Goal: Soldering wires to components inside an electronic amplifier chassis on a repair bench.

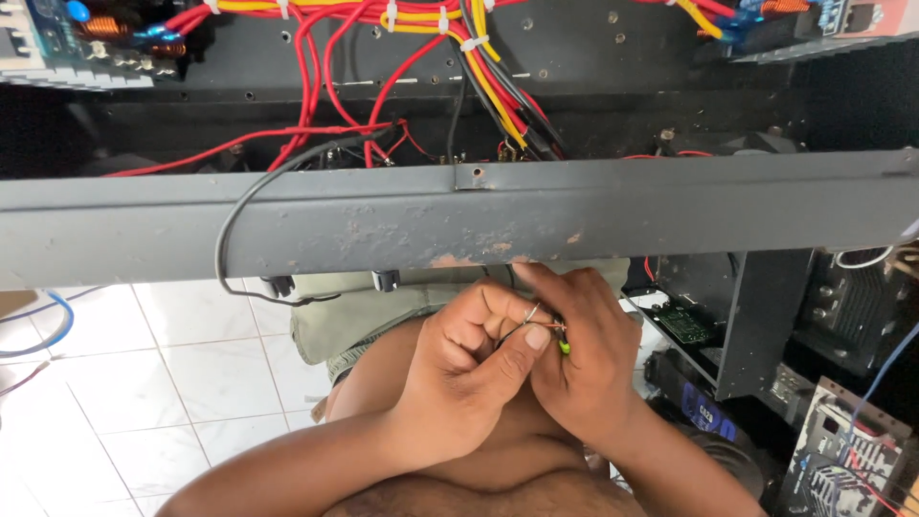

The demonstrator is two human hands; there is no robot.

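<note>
Just below the grey rusted metal chassis rail [459, 215], we pinch a thin bare wire [532, 313] between both hands. Its length slants up-right; our left hand [469, 369] and right hand [584, 354] press together, equally near.

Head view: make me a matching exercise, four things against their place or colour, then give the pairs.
Things:
1. Left hand
2. Right hand
3. Metal panel
4. Black cable

Place or state:
A. Grey, with rust spots, running across the whole picture
B. Hangs in a loop over the panel's front
C. Pinches a thin wire with the thumb
D. Holds a small tool with a green tip

Pairs: 1-C, 2-D, 3-A, 4-B
</note>
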